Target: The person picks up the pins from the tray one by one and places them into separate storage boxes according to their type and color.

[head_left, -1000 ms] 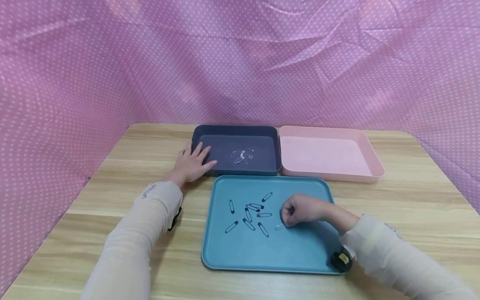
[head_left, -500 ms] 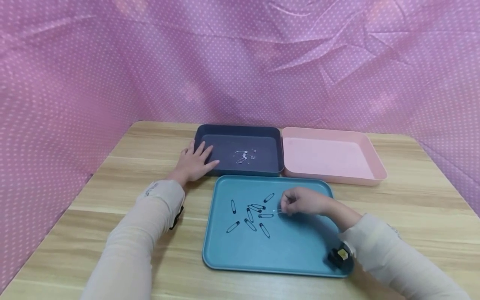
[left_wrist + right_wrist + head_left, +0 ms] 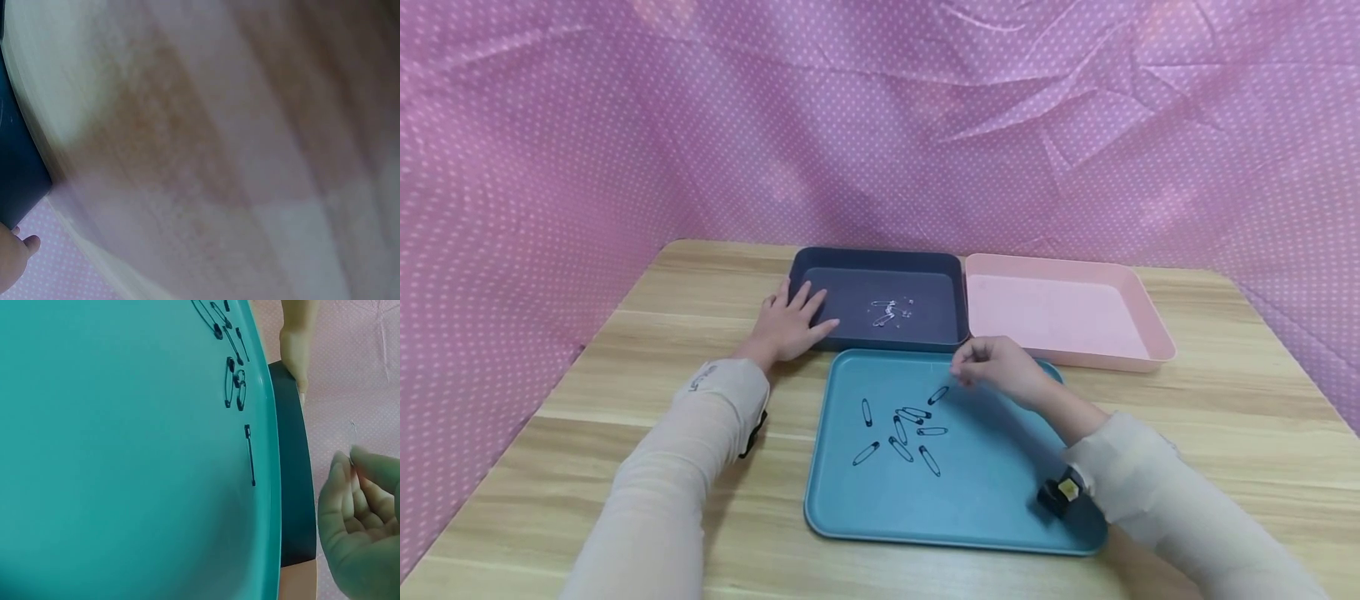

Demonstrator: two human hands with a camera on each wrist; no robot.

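Note:
A silver safety pin (image 3: 353, 427) is pinched between the thumb and finger of my right hand (image 3: 998, 365). The hand is raised over the far edge of the teal tray (image 3: 985, 508). Several black safety pins (image 3: 900, 430) lie loose on that tray, and one lone black pin (image 3: 937, 395) is just below the right hand. My left hand (image 3: 784, 328) rests with spread fingers over the left rim of the dark navy tray (image 3: 842, 283). Inside the navy tray is a small cluster of silver safety pins (image 3: 890, 312). Only part of the left hand (image 3: 11, 257) shows in the left wrist view.
To the right of the navy tray stands a pink tray (image 3: 1045, 308) with raised walls. All three trays sit on a wood-grain table (image 3: 1217, 392). Pink dotted cloth (image 3: 880, 125) hangs behind and beside the table.
My right hand has lifted the silver safety pin off the teal tray and moved away from me, towards the navy tray. The left hand stays in place.

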